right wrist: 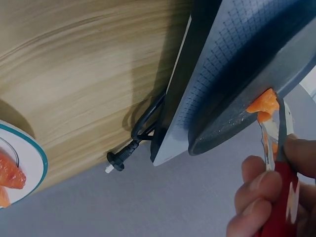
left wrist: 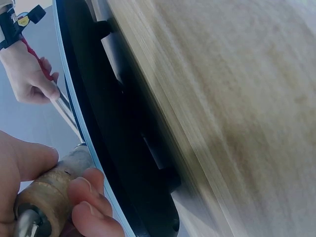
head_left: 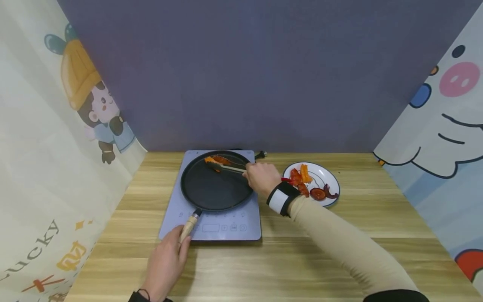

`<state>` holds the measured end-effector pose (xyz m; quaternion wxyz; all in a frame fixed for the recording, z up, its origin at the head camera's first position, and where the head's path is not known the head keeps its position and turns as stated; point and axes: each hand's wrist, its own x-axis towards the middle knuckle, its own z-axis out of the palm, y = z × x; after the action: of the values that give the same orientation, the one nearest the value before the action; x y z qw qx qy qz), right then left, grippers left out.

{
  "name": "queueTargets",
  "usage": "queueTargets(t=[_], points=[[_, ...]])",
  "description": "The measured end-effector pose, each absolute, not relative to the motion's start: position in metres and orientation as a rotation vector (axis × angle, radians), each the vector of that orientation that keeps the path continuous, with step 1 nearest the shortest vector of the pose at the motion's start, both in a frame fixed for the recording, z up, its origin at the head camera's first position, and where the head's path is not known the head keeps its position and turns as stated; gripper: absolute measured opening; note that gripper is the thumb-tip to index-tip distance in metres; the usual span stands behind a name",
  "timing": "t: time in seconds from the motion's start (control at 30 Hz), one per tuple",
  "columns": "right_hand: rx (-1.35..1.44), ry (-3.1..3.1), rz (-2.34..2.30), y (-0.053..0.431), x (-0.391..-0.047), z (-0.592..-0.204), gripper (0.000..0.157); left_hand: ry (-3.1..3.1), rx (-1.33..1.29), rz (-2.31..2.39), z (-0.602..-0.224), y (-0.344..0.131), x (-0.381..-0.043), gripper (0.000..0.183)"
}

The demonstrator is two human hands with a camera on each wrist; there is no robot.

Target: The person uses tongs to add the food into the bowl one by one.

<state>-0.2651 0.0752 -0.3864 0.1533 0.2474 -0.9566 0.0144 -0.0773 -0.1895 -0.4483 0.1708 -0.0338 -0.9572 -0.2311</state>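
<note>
Right hand (head_left: 263,178) grips tongs (head_left: 232,168) — crosswise, pointing leftward; left hand (head_left: 166,259) holds pan handle (head_left: 190,225).

A: readable text?
B: dark lettering (head_left: 35,252), "ucky", on the pale left sheet (head_left: 26,147); leading letter cut off at frame edge.
A: below that?
B: orange character (head_left: 71,258), red character (head_left: 39,286), same sheet; can't read either for certain.
A: cooktop (head_left: 172,205)?
B: small key symbols (head_left: 224,227) along the front; too small to make out.
</note>
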Motion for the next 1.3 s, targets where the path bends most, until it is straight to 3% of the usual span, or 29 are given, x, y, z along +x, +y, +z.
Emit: queueTargets(t=[1.3], points=[[0.701, -2.702, 0.045, 0.0753, -0.2566, -0.3922, 0.027, -2.693, -0.096, -0.641, -0.4488, -0.1881, -0.0765, 0.034]])
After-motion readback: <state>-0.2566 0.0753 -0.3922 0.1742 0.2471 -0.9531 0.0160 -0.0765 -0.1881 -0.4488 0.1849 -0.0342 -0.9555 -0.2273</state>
